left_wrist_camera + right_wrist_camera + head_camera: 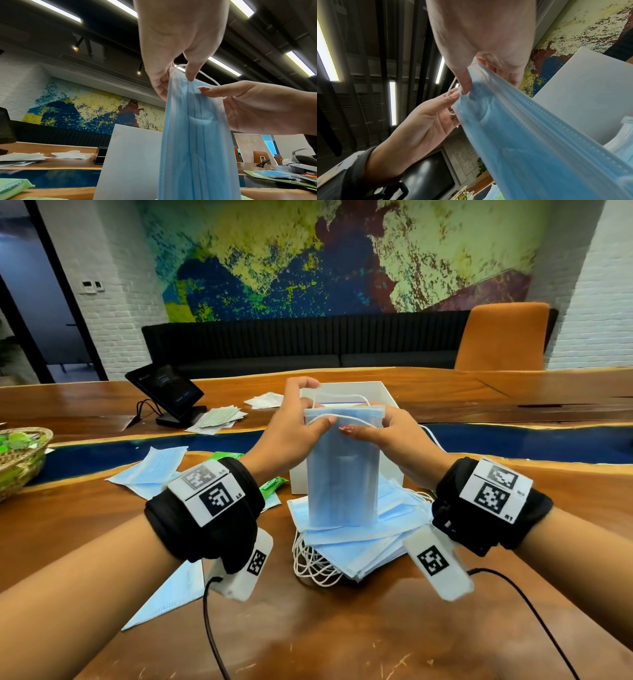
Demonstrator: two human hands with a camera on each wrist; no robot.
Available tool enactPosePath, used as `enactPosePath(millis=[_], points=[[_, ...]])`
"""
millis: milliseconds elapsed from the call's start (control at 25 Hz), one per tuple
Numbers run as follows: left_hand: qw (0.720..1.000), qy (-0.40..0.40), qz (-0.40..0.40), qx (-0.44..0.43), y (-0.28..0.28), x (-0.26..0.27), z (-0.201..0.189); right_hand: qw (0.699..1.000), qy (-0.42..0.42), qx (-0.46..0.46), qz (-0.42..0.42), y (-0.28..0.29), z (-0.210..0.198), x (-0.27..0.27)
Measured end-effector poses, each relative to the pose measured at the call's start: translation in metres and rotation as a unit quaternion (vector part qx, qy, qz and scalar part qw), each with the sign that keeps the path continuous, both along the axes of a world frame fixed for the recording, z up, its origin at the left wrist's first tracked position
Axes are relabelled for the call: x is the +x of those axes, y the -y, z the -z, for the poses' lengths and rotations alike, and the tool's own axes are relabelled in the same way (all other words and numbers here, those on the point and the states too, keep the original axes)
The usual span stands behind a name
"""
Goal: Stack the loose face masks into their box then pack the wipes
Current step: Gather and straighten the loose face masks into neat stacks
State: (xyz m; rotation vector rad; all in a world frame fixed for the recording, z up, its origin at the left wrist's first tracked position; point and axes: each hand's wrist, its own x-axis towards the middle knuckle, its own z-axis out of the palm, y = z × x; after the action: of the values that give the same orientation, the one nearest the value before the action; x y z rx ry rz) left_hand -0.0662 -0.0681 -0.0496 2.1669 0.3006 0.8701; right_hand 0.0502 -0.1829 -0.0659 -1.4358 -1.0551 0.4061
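Presently both hands, left hand (294,422) and right hand (387,433), pinch a bundle of masks (342,474) upright; next, lower it into the box (376,395).

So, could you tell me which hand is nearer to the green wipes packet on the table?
Left. The left hand is above and just right of the green wipes packet; the right hand is farther right.

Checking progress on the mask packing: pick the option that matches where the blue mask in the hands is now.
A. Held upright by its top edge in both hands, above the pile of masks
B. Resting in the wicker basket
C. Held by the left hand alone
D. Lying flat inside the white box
A: the left hand and right hand both pinch the top edge of the blue mask, which hangs over the pile of masks in front of the white box.
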Motion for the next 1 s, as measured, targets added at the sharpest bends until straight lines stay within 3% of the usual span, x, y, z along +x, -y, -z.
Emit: enactPosePath(millis=[160, 280, 400, 520, 640, 760, 880, 1000], points=[[0.998, 0.065, 0.001, -0.026, -0.002, 0.002, -0.006, 0.999, -0.017, 0.033, 0.017, 0.002, -0.005, -0.001], [0.998, 0.063, 0.007, -0.028, -0.001, 0.000, -0.005, 0.999, 0.027, 0.003, 0.018, 0.005, -0.009, 0.001], [0.996, -0.004, 0.030, -0.080, -0.002, -0.001, 0.002, 0.999, 0.034, 0.008, 0.026, 0.007, -0.011, 0.003], [0.981, -0.133, 0.078, -0.115, -0.006, -0.003, 0.013, 0.997, 0.038, 0.044, 0.060, 0.007, -0.012, 0.009], [0.968, -0.234, 0.091, -0.015, -0.009, -0.005, 0.016, 0.995, 0.043, 0.045, 0.083, 0.009, -0.010, 0.015], [0.969, -0.247, 0.012, -0.005, -0.014, -0.007, 0.011, 0.995, -0.013, 0.020, 0.099, 0.012, -0.004, 0.022], [0.964, -0.261, -0.035, 0.033, -0.022, -0.006, 0.009, 0.991, -0.068, -0.062, 0.097, 0.014, 0.008, 0.029], [0.939, -0.327, -0.051, 0.094, -0.031, -0.001, 0.016, 0.983, -0.070, -0.143, 0.096, 0.013, 0.021, 0.036]])
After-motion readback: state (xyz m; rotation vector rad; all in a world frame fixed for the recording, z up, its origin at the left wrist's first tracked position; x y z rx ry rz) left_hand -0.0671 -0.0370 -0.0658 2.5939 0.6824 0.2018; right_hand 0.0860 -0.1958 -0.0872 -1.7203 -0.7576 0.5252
